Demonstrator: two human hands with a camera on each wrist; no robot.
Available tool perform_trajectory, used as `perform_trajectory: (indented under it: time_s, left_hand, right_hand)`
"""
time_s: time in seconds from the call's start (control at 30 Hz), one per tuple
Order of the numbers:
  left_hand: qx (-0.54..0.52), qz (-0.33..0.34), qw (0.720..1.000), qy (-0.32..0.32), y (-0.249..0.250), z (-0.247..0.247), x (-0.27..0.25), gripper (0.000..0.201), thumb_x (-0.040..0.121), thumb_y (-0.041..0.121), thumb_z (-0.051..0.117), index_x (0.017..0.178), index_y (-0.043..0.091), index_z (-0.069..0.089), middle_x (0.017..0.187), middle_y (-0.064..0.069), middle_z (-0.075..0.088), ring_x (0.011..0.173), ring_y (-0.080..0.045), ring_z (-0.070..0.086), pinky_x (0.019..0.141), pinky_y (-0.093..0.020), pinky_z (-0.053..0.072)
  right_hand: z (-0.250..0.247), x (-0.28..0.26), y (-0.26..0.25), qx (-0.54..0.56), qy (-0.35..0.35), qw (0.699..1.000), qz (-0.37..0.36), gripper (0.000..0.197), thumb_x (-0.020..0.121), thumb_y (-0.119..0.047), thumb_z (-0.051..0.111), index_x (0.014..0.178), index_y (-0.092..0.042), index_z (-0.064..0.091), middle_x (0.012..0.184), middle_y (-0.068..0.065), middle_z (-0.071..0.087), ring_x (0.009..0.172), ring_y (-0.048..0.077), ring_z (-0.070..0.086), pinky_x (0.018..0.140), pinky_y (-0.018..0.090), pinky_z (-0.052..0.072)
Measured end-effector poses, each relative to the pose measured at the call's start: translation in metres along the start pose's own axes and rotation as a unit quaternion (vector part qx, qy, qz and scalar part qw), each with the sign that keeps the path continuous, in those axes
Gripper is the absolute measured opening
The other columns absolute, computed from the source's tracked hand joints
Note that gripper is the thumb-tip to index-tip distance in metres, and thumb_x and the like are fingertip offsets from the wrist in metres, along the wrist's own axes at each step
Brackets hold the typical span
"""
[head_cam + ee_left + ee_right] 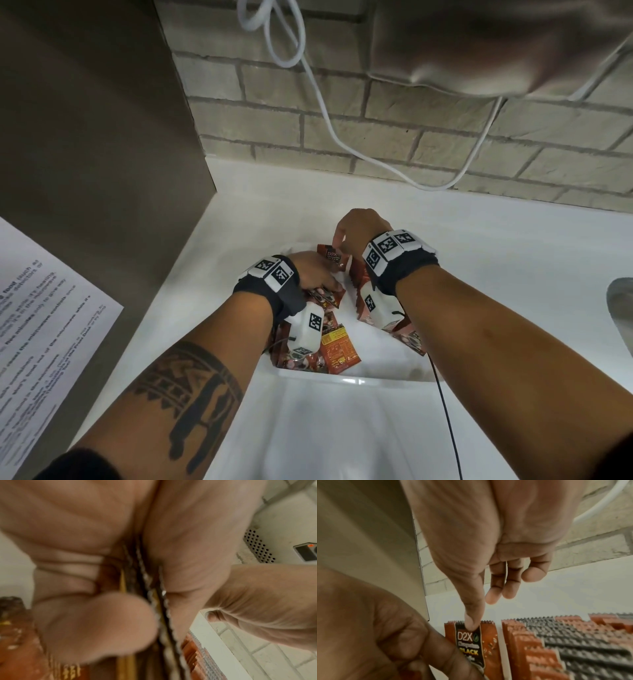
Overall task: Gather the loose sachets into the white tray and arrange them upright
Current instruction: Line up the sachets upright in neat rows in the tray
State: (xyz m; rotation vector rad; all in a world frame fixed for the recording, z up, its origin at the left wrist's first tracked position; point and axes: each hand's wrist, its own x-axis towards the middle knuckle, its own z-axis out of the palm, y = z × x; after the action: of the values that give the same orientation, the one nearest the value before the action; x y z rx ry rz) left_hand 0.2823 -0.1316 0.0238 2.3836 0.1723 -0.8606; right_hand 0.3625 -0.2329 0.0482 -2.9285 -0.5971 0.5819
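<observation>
Working inside the white tray (359, 381) on the counter (513, 274), the person uses both hands at once. The left hand (313, 270) has its fingers and thumb clamped on a small stack of sachets (154, 601), edges lined up, apparently so they can be stood as one block rather than one by one. The right hand (359, 233) presses its forefinger (471, 622) on the top edge of a single upright sachet (471, 642), other fingers loose and apart, seemingly steadying it against tipping. Just beside it a row of sachets (556, 642) already stands on edge. Several loose sachets (339, 349) lie flat in the tray's near part, so the arranging looks unfinished.
</observation>
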Motion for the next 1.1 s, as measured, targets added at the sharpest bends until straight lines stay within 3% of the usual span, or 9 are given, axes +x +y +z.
perform_trajectory:
  time_s: [0.17,0.3,0.43,0.53,0.7,0.77,0.87,0.97,1.1]
  left_hand:
    - [-0.005,-0.012,1.0,-0.009,0.0,0.001,0.001,0.053,0.096,0.035,0.063,0.145,0.018,0.051,0.144,-0.002,0.053,0.127,-0.023,0.053,0.105,-0.027,0.042]
    - [-0.083,-0.036,0.996,-0.001,-0.005,0.006,0.002,0.048,0.087,0.023,0.074,0.132,0.011,0.062,0.131,-0.012,0.065,0.118,-0.028,0.064,0.102,-0.04,0.052]
    - [-0.084,-0.007,0.996,-0.015,-0.001,0.001,-0.009,0.041,0.095,0.029,0.066,0.134,0.017,0.063,0.132,0.002,0.061,0.122,-0.02,0.058,0.107,-0.033,0.044]
    - [-0.151,0.01,0.988,0.013,-0.011,-0.004,-0.012,0.032,0.086,0.033,0.076,0.116,0.022,0.071,0.117,-0.001,0.071,0.109,-0.024,0.066,0.102,-0.041,0.051]
    - [-0.285,0.072,0.953,0.072,-0.022,-0.006,-0.024,0.083,0.044,0.059,0.09,0.113,0.023,0.063,0.103,-0.008,0.075,0.086,-0.021,0.069,0.086,-0.042,0.056]
    - [-0.288,0.105,0.948,0.079,-0.02,-0.007,-0.031,0.08,0.05,0.057,0.09,0.116,0.024,0.06,0.105,-0.005,0.073,0.082,-0.016,0.067,0.078,-0.035,0.054]
    - [-0.299,0.135,0.942,0.072,-0.019,-0.008,-0.042,0.062,0.071,0.038,0.089,0.123,0.024,0.057,0.105,-0.003,0.071,0.081,-0.013,0.067,0.073,-0.03,0.052]
    - [-0.335,0.151,0.928,0.066,-0.024,-0.006,-0.047,0.061,0.075,0.025,0.087,0.127,0.021,0.055,0.113,-0.006,0.074,0.107,-0.027,0.069,0.098,-0.05,0.053]
    - [-0.369,0.155,0.91,0.11,-0.03,0.0,-0.044,0.051,0.08,0.011,0.082,0.124,0.016,0.057,0.109,-0.009,0.075,0.107,-0.031,0.069,0.1,-0.057,0.05]
  right_hand:
    - [0.0,-0.005,0.004,0.008,0.017,1.0,-0.005,0.017,0.081,-0.017,0.072,0.097,-0.019,0.075,0.1,-0.001,0.071,0.095,0.021,0.066,0.087,0.039,0.057]
    - [0.0,-0.008,0.004,-0.006,0.027,1.0,-0.014,0.017,0.084,-0.018,0.07,0.101,-0.018,0.073,0.103,0.0,0.07,0.098,0.021,0.065,0.088,0.039,0.056]
    - [-0.007,-0.017,0.006,0.008,0.026,0.999,-0.025,0.016,0.083,-0.017,0.07,0.099,-0.017,0.074,0.104,0.0,0.07,0.099,0.021,0.064,0.09,0.04,0.055]
    - [-0.021,-0.031,0.009,0.019,0.042,0.997,-0.054,0.017,0.085,-0.015,0.063,0.096,-0.011,0.075,0.104,0.003,0.072,0.097,0.022,0.066,0.086,0.036,0.056]
    - [-0.038,-0.063,0.016,0.093,-0.122,0.986,-0.061,0.025,0.091,-0.035,0.069,0.104,-0.015,0.074,0.093,-0.001,0.076,0.084,0.011,0.068,0.072,0.025,0.048]
    - [-0.039,-0.07,0.021,0.15,-0.164,0.973,-0.058,0.025,0.089,-0.037,0.072,0.104,-0.017,0.074,0.086,-0.002,0.077,0.08,0.007,0.071,0.071,0.023,0.048]
    - [-0.041,-0.071,0.028,0.207,-0.123,0.969,-0.055,0.017,0.086,-0.032,0.076,0.097,-0.019,0.077,0.087,0.001,0.077,0.081,0.012,0.07,0.072,0.024,0.05]
    - [-0.046,-0.071,0.034,0.251,-0.077,0.964,-0.041,0.016,0.085,-0.031,0.078,0.093,-0.017,0.077,0.077,-0.001,0.073,0.07,0.008,0.064,0.067,0.022,0.05]
    - [-0.05,-0.074,0.031,0.253,-0.044,0.964,-0.069,0.018,0.088,-0.032,0.074,0.098,-0.017,0.076,0.08,-0.002,0.072,0.073,0.007,0.063,0.068,0.021,0.049]
